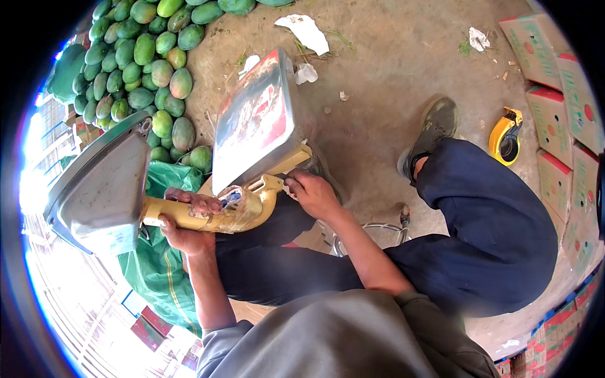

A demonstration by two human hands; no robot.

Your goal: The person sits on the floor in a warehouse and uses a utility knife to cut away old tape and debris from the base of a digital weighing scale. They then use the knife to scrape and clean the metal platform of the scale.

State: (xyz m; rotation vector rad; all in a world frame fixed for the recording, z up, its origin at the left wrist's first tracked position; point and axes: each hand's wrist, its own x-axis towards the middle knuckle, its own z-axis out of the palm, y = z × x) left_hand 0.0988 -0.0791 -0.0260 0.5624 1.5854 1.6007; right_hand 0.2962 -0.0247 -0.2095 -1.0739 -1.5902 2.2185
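Head view: cream curved plastic neck [261, 208], joined to grey wedge-shaped display [104, 189], side opening [234, 198] seemingly left uncovered, lies clasped in left hand [188, 236] beside silver metal platform [252, 126]; right hand [313, 194] pinches small dark item [282, 177].

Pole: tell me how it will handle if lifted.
The pole looks like a rigid tube, so it should hardly bend. The broad head beyond the left hand probably makes it tip that way. Its curved end may let it roll awkwardly.
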